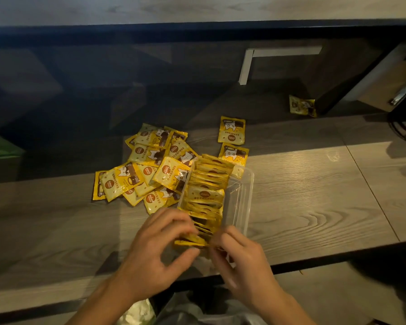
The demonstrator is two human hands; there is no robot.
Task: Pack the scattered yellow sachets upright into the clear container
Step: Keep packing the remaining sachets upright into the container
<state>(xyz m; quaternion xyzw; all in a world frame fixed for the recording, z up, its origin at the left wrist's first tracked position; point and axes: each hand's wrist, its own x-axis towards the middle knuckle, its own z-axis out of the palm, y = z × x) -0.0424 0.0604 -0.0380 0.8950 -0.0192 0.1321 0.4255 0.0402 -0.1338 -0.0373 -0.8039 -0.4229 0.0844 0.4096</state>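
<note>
Both hands — left hand (155,249) and right hand (242,256) — pinch flat yellow foil sachets (192,240) at the near end of the clear plastic container (244,198), seating them upright; next, probably, the loose pile (148,170).

Yellow sachets (136,177) with brown patches, perhaps cat faces; clear container (243,191); grey woodgrain table (302,195).

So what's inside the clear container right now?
The clear plastic container holds one row of yellow sachets standing on edge along its left side; the right side looks bare. Both hands, left hand and right hand, cover the near end, so its contents are hidden.
</note>
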